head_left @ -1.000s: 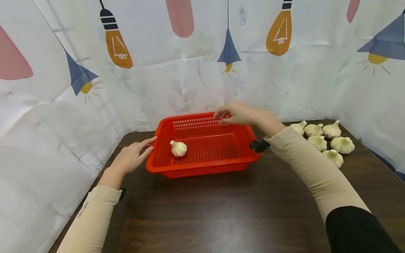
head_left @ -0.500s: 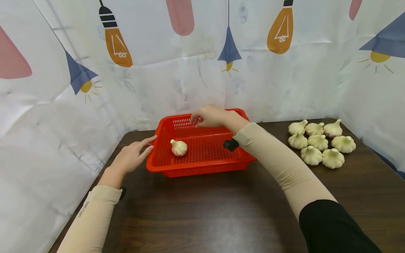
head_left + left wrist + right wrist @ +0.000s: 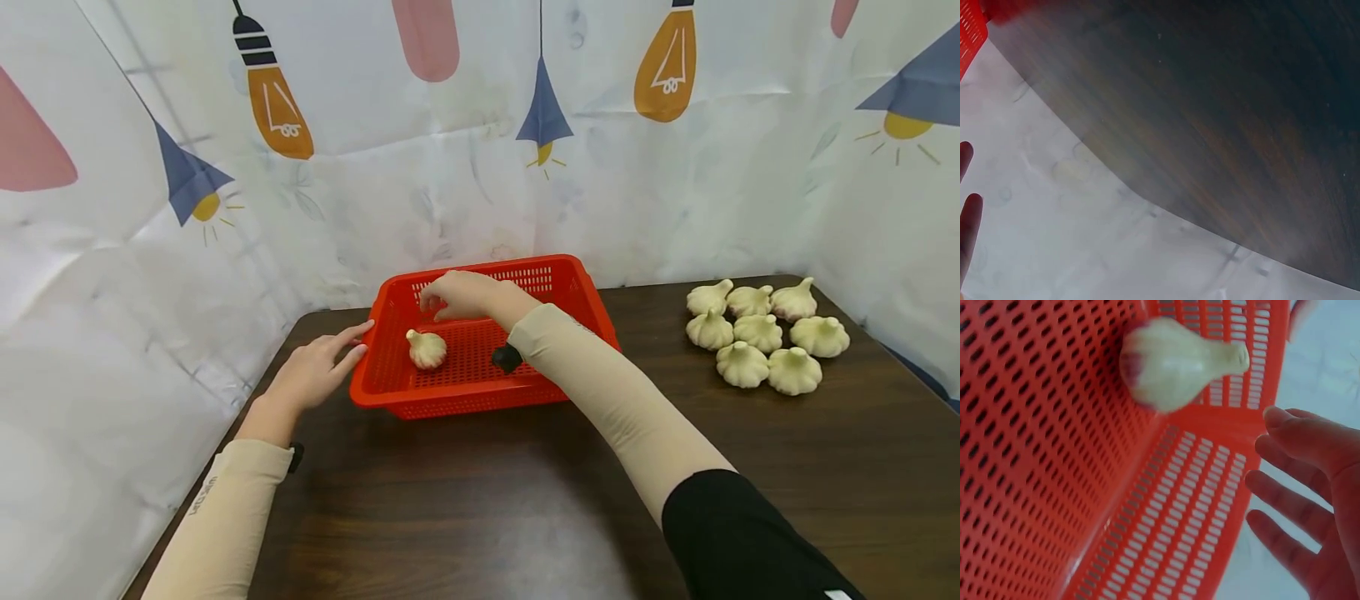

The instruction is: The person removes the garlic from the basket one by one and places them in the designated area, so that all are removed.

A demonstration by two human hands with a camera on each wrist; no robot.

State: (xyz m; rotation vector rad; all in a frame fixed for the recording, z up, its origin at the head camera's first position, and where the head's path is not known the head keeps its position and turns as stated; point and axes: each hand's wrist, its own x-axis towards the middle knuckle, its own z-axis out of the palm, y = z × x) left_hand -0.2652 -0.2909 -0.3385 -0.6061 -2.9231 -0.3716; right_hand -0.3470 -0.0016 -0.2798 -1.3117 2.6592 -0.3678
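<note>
A red plastic basket point(image 3: 495, 392) with slotted walls stands on the dark table. Inside it, toward the left end, sits a single garlic bulb point(image 3: 427, 350), pale with a stubby stem. My right hand point(image 3: 468, 296) hovers over the basket, just behind and above that bulb. The right wrist view has its fingers point(image 3: 1282, 487) loosely bent, apart from the bulb point(image 3: 1172, 365) and holding nothing. At the basket's left rim, the fingertips of my left hand point(image 3: 318, 371) touch the edge with fingers nearly straight. Only two fingertips of it appear in the left wrist view.
Several more garlic bulbs point(image 3: 757, 332) lie grouped in rows on the right of the table point(image 3: 480, 500). A white printed curtain point(image 3: 360, 208) hangs behind and along the sides, close to the basket's back.
My right hand has moved left across the basket and lower, toward the bulb inside. The garlic group on the right is now fully uncovered. My left hand stays at the rim.
</note>
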